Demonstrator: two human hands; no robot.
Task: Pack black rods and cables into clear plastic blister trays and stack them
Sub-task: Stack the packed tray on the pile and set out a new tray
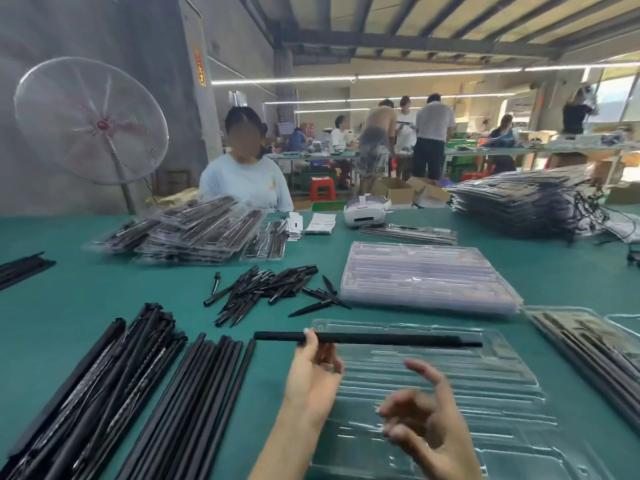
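Note:
My left hand (313, 368) pinches a long black rod (381, 339) near its left end and holds it level above the far edge of an empty clear blister tray (467, 386) in front of me. My right hand (420, 420) hovers over the tray's near part, fingers loosely curled with the forefinger raised, holding nothing. Bundles of long black rods (145, 393) lie on the green table at my left. A heap of short black pointed pieces (266, 289) lies behind them.
A stack of empty clear trays (426, 275) sits behind the open tray. Packed trays lie at the right edge (595, 344), back left (194, 230) and back right (519, 202). A white headset (367, 211) and a seated person (246, 181) are across the table.

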